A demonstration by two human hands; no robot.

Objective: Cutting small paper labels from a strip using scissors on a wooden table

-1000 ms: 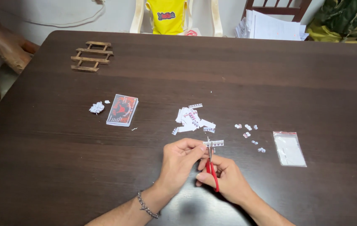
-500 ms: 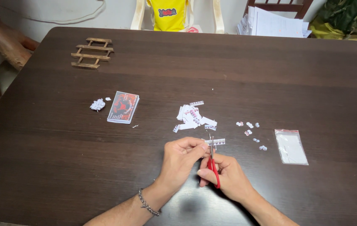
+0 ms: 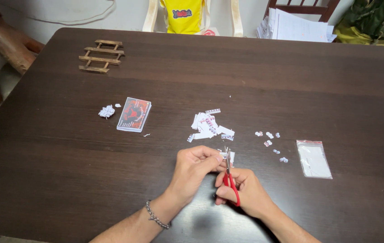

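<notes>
- While the right hand (image 3: pixel 241 191) works low in the centre of the frame, its fingers are curled shut through the red handles of the scissors (image 3: pixel 230 180), blades pointing up and away so the cut runs away from the body.
- Left hand (image 3: pixel 196 166), just beside it, has thumb and forefinger pinched tight on a small white strip (image 3: pixel 226 155), presenting it right at the blades; the other fingers are tucked under, likely to keep clear of the edge.
- Both wrists sit low on the dark worktop (image 3: pixel 65 180), which looks like a way to steady such fine snipping; a chain bracelet (image 3: pixel 156 217) shows on the left wrist.
- Just above the hands, centre frame, a pile of white strips (image 3: pixel 209 126) lies within easy reach of the left hand.
- Right of that, tiny cut bits (image 3: pixel 269 139) are scattered apart from the pile, so finished and uncut paper stay separate, I'd judge.
- Further right, a small clear bag (image 3: pixel 314 158) with a red seal lies flat, near the bits.
- Left of centre, a stack of cards (image 3: pixel 134 114) with a red and black face, and just beside it a crumpled paper ball (image 3: pixel 106 111), well away from the cutting.
- Upper left, a little wooden rack (image 3: pixel 100 56) sits alone on the worktop.
- Top edge: a yellow thing on a chair (image 3: pixel 183 13) and a heap of papers (image 3: pixel 295 27) beyond the worktop.
</notes>
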